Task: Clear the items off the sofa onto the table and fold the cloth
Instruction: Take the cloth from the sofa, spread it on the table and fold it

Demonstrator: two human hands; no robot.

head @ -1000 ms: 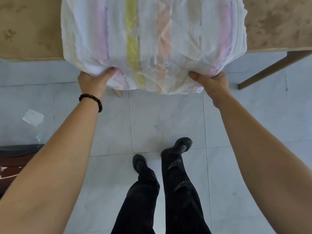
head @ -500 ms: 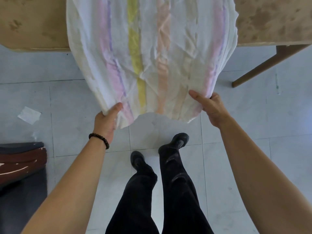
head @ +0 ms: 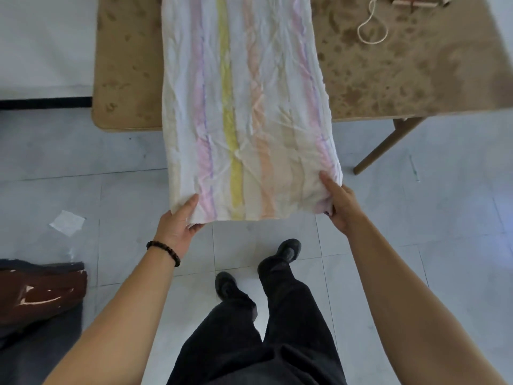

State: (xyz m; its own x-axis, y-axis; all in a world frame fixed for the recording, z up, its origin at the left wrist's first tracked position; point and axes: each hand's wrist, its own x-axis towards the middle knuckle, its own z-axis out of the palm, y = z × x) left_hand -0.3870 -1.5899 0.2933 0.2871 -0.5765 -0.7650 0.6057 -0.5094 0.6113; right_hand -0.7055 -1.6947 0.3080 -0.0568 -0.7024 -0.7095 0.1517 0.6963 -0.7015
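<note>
Cloth point(head: 244, 107) stretches lengthwise from my hands onto the table point(head: 388, 79); left hand point(head: 177, 223) and right hand point(head: 340, 207) pinch its near corners.

Rides on the head, high above the scene, as the only view. Looks forward and steeply down, along both bare forearms to the left hand point(head: 177, 226) and right hand point(head: 342, 209) near mid-frame. Takes in the near edge of the desk point(head: 388, 79) across the top, the cloth point(head: 244, 107) running from it toward the lens, and the tiled floor point(head: 111, 168) well below, with the wearer's own legs point(head: 291, 301) at the bottom. Bows straight edges near the borders, being wide-angle.
</note>
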